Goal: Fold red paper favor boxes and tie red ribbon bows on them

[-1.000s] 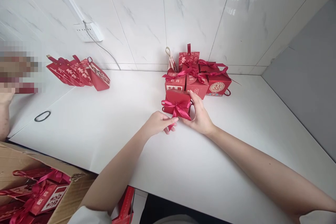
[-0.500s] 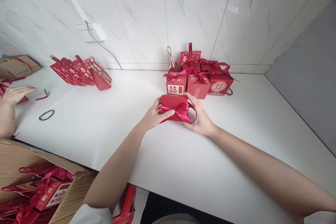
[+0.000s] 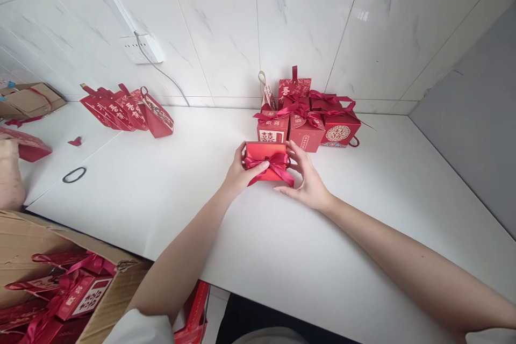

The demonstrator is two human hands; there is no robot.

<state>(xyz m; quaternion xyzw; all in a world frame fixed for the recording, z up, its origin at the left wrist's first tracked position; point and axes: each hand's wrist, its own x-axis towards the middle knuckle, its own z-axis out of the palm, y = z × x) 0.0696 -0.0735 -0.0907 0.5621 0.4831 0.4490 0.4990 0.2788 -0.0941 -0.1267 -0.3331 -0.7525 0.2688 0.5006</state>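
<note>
A small red gift box [image 3: 278, 171] with a dark pink ribbon bow is between my two hands above the white table. My left hand [image 3: 241, 171] is closed around its left side, thumb pressed on the bow. My right hand [image 3: 307, 178] curves around the right side. Its fingers touch the far right corner, while its thumb stretches just below the near edge. Directly behind stand several red gift boxes [image 3: 308, 133], some tied with ribbon bows, and one bears a gold round emblem [image 3: 337, 133].
Red bag-shaped boxes [image 3: 116, 110] lean in a row at the left back. A black ring [image 3: 74, 174] and a red scrap [image 3: 74, 141] lie left. Another person's hand [image 3: 8, 172] is beside a red box [image 3: 30, 145]. A cardboard carton [image 3: 121, 293] holds red boxes at lower left.
The gift box has tipped so its top faces me more, and my right thumb has come out from beneath it. The other person's hand has moved left, uncovering a red box.
</note>
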